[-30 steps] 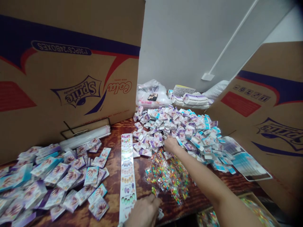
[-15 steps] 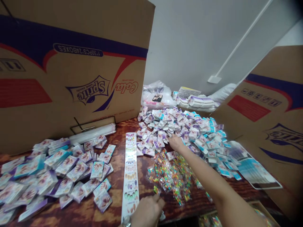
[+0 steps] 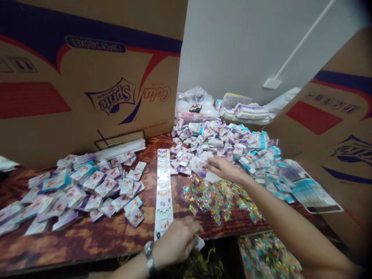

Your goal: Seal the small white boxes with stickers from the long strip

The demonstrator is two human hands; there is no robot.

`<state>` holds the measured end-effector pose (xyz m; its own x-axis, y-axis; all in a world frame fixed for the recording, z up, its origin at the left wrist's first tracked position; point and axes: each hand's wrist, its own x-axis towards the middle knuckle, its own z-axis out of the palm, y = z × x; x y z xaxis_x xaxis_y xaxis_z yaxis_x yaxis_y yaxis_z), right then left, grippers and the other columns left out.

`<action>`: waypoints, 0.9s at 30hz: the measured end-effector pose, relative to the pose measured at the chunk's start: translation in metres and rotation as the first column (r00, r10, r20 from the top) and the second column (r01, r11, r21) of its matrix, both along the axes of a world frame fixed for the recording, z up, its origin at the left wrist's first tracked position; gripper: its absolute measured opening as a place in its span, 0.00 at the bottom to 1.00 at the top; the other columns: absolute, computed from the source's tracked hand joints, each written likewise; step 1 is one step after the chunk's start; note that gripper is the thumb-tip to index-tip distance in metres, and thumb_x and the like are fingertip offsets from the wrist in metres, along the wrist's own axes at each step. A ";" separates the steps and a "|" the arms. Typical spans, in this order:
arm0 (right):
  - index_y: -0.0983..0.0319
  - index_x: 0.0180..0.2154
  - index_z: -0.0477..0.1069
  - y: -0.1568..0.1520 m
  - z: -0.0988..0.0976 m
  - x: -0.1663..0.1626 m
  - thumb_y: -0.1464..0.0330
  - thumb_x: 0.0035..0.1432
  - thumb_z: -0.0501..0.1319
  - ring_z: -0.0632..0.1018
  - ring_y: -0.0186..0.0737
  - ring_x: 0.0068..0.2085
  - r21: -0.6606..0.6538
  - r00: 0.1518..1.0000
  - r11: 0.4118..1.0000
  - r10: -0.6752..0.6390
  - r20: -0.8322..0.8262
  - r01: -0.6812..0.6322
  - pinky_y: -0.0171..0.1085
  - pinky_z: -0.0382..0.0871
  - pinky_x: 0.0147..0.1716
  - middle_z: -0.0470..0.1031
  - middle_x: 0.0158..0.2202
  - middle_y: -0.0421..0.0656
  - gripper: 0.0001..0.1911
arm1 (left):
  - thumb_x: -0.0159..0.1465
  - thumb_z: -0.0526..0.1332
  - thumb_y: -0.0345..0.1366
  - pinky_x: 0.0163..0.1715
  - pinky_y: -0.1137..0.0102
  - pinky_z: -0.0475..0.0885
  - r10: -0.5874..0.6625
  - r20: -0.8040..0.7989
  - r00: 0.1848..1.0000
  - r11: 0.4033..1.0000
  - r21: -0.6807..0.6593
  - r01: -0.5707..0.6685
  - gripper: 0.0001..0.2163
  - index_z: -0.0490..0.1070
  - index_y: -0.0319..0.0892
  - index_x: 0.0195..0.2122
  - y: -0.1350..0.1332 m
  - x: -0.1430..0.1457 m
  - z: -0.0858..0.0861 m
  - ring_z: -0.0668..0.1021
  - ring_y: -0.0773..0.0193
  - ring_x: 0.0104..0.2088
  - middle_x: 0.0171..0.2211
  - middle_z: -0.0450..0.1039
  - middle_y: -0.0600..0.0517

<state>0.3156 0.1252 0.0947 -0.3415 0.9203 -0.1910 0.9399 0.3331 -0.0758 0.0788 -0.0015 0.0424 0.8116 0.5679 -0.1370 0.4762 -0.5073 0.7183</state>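
Observation:
My left hand (image 3: 179, 239), with a metal-banded watch on its wrist, is at the table's front edge beside a long printed strip (image 3: 164, 190) of nail designs. Its fingers are curled, and a small whitish piece (image 3: 200, 243) I cannot make out shows under them. My right hand (image 3: 223, 168) pinches a small white carton (image 3: 200, 163), smeared by motion, in front of a heap of similar white, purple and blue cartons (image 3: 223, 135). Just below that hand lie clear packets of colourful bits (image 3: 217, 197).
More small cartons (image 3: 95, 186) are piled on the left. Large cardboard boxes (image 3: 87, 69) (image 3: 334, 116) stand on both sides. A container of colourful packets (image 3: 269, 255) is below the front edge. Plastic bags (image 3: 197, 104) and a stack of printed cards (image 3: 314, 190) lie farther off.
My right hand has come away from the carton heap with a small carton. The view has shifted, so more of the front edge and the container below it shows.

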 end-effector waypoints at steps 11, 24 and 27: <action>0.54 0.54 0.63 -0.148 -0.100 -0.088 0.75 0.58 0.51 0.74 0.43 0.39 0.024 0.986 0.986 0.167 0.028 -0.167 0.36 0.67 0.34 0.69 0.42 0.48 0.23 | 0.63 0.53 0.35 0.40 0.72 0.68 0.336 0.194 0.922 0.926 -0.249 -0.286 0.10 0.69 0.44 0.45 -0.022 -0.076 0.027 0.74 0.64 0.39 0.39 0.74 0.51; 0.64 0.65 0.30 -0.081 -0.103 -0.046 0.71 0.61 0.46 0.77 0.47 0.41 0.104 0.966 0.989 -0.076 -0.248 0.105 0.40 0.68 0.39 0.70 0.51 0.55 0.35 | 0.62 0.54 0.37 0.31 0.72 0.68 0.587 0.233 0.775 0.801 -0.312 -0.512 0.12 0.68 0.40 0.46 -0.027 -0.084 0.004 0.74 0.65 0.31 0.36 0.73 0.50; 0.64 0.65 0.29 -0.088 -0.109 -0.054 0.69 0.61 0.47 0.77 0.45 0.42 0.079 0.948 0.997 0.035 -0.317 -0.010 0.38 0.68 0.39 0.69 0.52 0.54 0.36 | 0.62 0.55 0.36 0.33 0.72 0.68 0.612 0.257 0.748 0.787 -0.299 -0.540 0.11 0.69 0.40 0.44 -0.023 -0.076 0.001 0.74 0.65 0.32 0.35 0.73 0.50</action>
